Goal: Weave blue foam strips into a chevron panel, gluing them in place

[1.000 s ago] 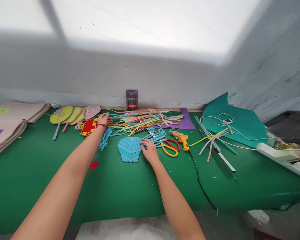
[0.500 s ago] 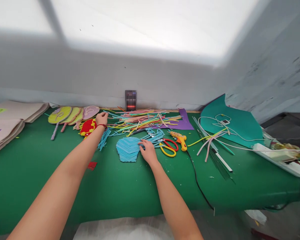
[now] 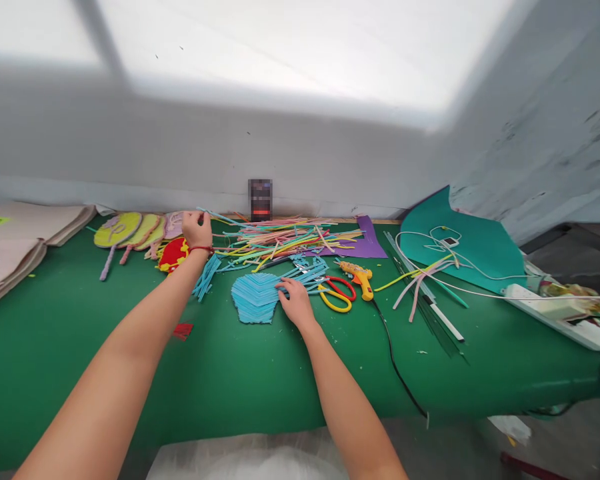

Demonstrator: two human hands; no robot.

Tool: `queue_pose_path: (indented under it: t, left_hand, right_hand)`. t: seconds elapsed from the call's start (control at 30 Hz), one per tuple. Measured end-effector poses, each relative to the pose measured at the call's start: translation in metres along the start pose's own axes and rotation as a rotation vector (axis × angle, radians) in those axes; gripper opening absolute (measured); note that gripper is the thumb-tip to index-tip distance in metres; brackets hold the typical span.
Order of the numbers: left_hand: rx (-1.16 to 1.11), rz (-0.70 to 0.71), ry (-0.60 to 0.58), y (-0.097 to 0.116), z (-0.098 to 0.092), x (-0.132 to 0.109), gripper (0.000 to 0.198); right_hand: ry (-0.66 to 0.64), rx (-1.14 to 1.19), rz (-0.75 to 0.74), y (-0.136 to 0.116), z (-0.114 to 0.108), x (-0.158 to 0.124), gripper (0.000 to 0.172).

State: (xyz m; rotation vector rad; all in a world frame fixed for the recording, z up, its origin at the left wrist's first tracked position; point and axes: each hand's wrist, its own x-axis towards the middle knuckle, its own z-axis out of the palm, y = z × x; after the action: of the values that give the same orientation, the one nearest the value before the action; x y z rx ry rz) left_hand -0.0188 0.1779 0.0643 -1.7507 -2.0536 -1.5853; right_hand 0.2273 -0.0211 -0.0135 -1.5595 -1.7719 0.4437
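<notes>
My left hand (image 3: 197, 230) is closed in a pinch at the left end of the pipe cleaner pile. A light-blue pipe cleaner (image 3: 220, 216) runs rightward from its fingertips. On the table in front of me lies a flat blue pipe-cleaner panel (image 3: 255, 300) with a V-shaped ribbed pattern. The fingers of my right hand (image 3: 296, 303) are curled onto its right edge, holding it. Loose blue strands (image 3: 310, 273) stretch out beyond those fingers. The multicoloured pipe cleaner pile (image 3: 290, 237) lies behind, and short blue pieces (image 3: 207, 277) sit below my left wrist.
Red-and-yellow scissors (image 3: 337, 303) and a yellow glue gun (image 3: 361, 279) with a black cord lie to the right. Fuzzy round fans (image 3: 120, 230), a red-and-yellow piece (image 3: 173, 253) and fabric bags (image 3: 10, 260) are at left. A power strip (image 3: 555, 313) stands far right.
My left hand has moved a little left and up, drawing the light-blue pipe cleaner from the pile. My right hand stays on the blue panel.
</notes>
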Motion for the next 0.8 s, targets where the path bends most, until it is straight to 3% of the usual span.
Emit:
queue_pose_path:
  t: [0.17, 0.23, 0.33, 0.4, 0.5, 0.6, 0.8]
  left_hand:
    - [-0.403, 0.033, 0.45, 0.038, -0.041, 0.006, 0.016]
    - [-0.58, 0.063, 0.506, 0.053, -0.064, -0.006, 0.014]
    - [-0.802, 0.115, 0.397, 0.074, -0.09, -0.042, 0.018]
    - [-0.921, 0.098, 0.266, 0.085, -0.098, -0.073, 0.021]
    - [-1.019, -0.042, -0.081, 0.093, -0.098, -0.118, 0.024]
    - [-0.953, -0.168, -0.333, 0.086, -0.093, -0.151, 0.027]
    - [-0.868, -0.38, -0.528, 0.051, -0.083, -0.18, 0.036]
  right_hand:
    - [0.09, 0.065, 0.034, -0.003, -0.001, 0.001, 0.024]
    - [0.152, 0.123, 0.036, -0.006, -0.003, 0.002, 0.024]
    - [0.174, 0.287, 0.023, -0.011, -0.007, 0.002, 0.025]
    - [0.099, 0.466, 0.038, -0.017, -0.007, 0.001, 0.027]
    - [-0.097, 0.802, 0.084, -0.027, -0.007, -0.002, 0.046]
    - [-0.189, 1.031, 0.113, -0.033, -0.01, -0.004, 0.062]
    - [-0.19, 1.142, 0.18, -0.029, -0.02, -0.003, 0.04]
